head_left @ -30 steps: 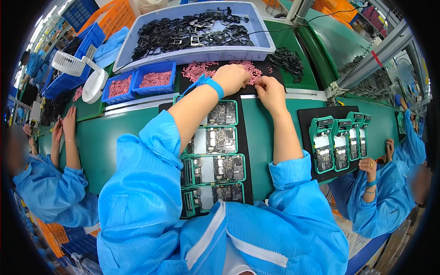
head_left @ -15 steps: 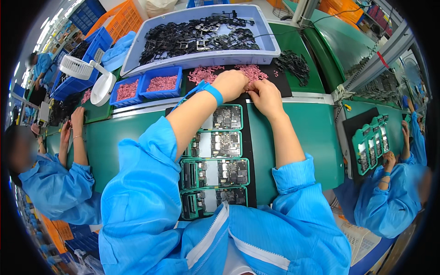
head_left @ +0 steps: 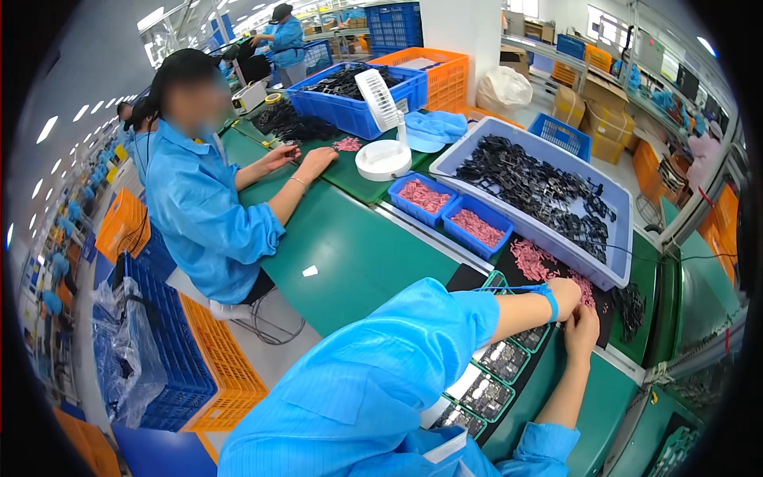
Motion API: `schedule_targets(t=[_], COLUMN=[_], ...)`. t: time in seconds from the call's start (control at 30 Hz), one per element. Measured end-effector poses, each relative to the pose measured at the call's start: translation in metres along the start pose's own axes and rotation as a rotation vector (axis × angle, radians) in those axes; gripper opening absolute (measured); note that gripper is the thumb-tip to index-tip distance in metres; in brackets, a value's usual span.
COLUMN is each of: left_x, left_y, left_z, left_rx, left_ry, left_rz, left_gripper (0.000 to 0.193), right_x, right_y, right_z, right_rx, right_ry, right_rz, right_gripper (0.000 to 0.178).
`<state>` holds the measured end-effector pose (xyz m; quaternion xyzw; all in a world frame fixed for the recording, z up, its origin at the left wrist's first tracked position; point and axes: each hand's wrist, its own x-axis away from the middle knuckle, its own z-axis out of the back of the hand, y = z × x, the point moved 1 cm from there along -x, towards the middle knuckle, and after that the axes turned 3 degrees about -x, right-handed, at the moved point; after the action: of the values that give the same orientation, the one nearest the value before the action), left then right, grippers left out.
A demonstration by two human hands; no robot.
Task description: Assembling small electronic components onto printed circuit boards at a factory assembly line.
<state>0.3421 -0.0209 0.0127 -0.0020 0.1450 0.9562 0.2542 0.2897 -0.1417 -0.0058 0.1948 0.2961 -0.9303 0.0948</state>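
My left hand [head_left: 565,296], with a blue wrist strap [head_left: 550,305], is curled closed at the edge of a loose heap of small pink pieces [head_left: 534,261]. Close against it, my right hand [head_left: 583,329] has its fingers pinched together over the same dark mat. Whatever sits between the fingers is too small and hidden to make out. Below my left forearm, circuit boards [head_left: 502,361] in green frames lie in a row, partly covered by my sleeve. Past my hands lies a heap of thin black parts [head_left: 629,312].
A large pale-blue tub [head_left: 548,143] of black plastic parts stands beyond my hands. Left of it are two small blue bins [head_left: 455,232] with pink pieces and a white fan [head_left: 385,160]. A co-worker [head_left: 208,195] sits at the left along the green bench [head_left: 350,258].
The view has swung left and upward, bringing more of the left co-worker and room into sight. My two hands stay close together by the pink pieces.
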Motion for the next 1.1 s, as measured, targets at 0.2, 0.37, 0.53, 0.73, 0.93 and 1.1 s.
schedule_targets(t=[0.2,0.37,0.53,0.73,0.93,1.1], left_x=[-0.003,-0.006,-0.017,-0.019,-0.012,0.011], left_y=[-0.008,-0.003,0.017,0.010,-0.006,-0.005], left_z=[0.016,0.009,-0.005,-0.008,-0.005,0.015], left_rx=[-0.140,-0.249,-0.296,-0.282,-0.162,-0.148], left_ry=[-0.082,-0.068,-0.098,-0.117,-0.174,0.008], left_rz=[-0.127,-0.124,-0.105,-0.077,-0.010,-0.274], left_gripper=[0.020,0.024,0.027,0.022,0.028,0.015], right_x=[-0.006,-0.011,-0.006,-0.005,0.000,0.002], right_y=[0.006,0.006,0.033,0.038,0.037,0.037], right_z=[-0.006,-0.013,-0.011,-0.012,-0.008,-0.003], right_rx=[0.129,0.117,0.095,0.155,0.169,0.204], right_ry=[-0.001,0.003,-0.003,0.004,-0.020,-0.003], right_rz=[0.066,0.133,0.162,0.107,0.043,0.071], right_gripper=[0.008,0.013,0.019,0.014,0.014,0.017])
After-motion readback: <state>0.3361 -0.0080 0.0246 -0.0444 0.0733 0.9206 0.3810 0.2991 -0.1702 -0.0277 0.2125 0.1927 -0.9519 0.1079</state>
